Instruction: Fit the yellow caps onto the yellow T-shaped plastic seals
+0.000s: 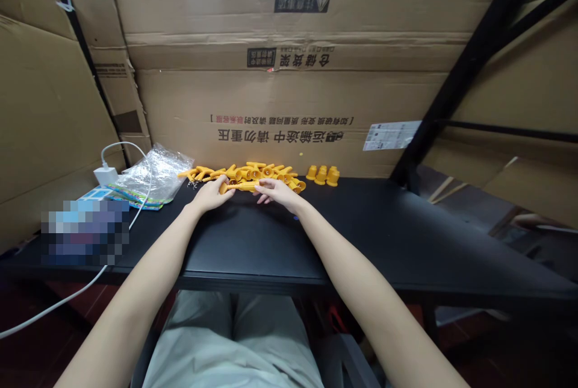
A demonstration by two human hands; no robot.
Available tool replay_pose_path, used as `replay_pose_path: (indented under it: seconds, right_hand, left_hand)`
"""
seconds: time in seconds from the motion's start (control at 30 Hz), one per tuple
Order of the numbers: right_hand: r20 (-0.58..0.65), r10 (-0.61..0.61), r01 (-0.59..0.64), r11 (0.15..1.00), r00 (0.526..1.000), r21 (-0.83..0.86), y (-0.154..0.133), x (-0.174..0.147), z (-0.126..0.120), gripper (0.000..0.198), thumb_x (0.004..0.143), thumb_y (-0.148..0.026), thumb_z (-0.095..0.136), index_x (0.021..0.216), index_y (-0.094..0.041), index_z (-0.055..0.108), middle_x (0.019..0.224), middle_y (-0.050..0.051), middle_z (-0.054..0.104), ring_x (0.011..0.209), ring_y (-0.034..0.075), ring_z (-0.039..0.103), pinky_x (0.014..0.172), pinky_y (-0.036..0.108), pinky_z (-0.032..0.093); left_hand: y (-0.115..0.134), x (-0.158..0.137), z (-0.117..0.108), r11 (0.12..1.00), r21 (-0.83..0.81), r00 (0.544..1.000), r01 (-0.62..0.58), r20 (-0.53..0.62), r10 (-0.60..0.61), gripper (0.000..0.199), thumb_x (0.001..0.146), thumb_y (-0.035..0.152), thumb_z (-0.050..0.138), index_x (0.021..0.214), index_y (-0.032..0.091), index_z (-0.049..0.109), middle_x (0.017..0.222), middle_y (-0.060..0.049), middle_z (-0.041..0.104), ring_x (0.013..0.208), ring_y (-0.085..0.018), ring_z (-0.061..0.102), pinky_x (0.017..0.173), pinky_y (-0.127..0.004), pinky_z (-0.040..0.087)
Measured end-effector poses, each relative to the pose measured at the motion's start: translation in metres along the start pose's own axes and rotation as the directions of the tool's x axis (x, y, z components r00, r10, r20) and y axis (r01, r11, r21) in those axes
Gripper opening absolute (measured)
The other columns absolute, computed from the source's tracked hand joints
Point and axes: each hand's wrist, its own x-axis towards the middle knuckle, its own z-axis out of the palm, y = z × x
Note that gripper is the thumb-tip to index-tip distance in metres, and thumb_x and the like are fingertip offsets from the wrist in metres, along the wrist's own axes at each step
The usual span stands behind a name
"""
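Both of my hands are at the front of a heap of yellow plastic pieces [255, 173], some with flared, bell-like ends and others with slim stems. Closed around the flared end of a yellow plastic piece [224, 188] is my left hand [209, 197]. With thumb and forefinger, my right hand [279, 193] pinches the thicker part of a yellow plastic piece [246, 185]; its other fingers hang lower. I cannot tell whether the two hands hold one piece or two joined ones. Small dark bits [194, 184] lie by the heap's left end.
Short stacks of yellow cups [321, 175] stand right of the heap. To the left lie a clear plastic bag [156, 174], a white charger [105, 176] with its cable, and a blurred-out item [85, 231]. Cardboard [289, 93] walls the back of the black table [374, 231].
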Motion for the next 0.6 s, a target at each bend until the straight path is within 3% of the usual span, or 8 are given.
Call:
replay_pose_path:
  seconds: [0.33, 0.6]
  right_hand:
    - [0.003, 0.001, -0.001, 1.0, 1.0, 0.004, -0.002, -0.001, 0.0, 0.027, 0.088, -0.028, 0.063, 0.11, -0.013, 0.06, 0.094, 0.01, 0.072, 0.06, 0.01, 0.066, 0.054, 0.018, 0.052]
    - [-0.084, -0.051, 0.056, 0.997, 0.995, 0.05, 0.007, 0.005, 0.003, 0.028, 0.079, -0.026, 0.072, 0.102, -0.015, 0.06, 0.08, 0.005, 0.071, 0.056, 0.011, 0.064, 0.052, 0.02, 0.051]
  left_hand:
    - [-0.004, 0.002, 0.004, 0.999, 0.038, 1.0, -0.011, 0.002, 0.011, 0.033, 0.08, 0.051, 0.055, 0.097, 0.022, 0.054, 0.083, -0.002, 0.064, 0.078, -0.019, 0.061, 0.072, -0.028, 0.044]
    - [-0.012, 0.007, 0.009, 0.998, 0.059, 1.0, 0.001, 0.023, -0.002, 0.028, 0.078, 0.032, 0.058, 0.104, 0.023, 0.053, 0.079, -0.001, 0.062, 0.072, -0.018, 0.059, 0.066, -0.027, 0.04]
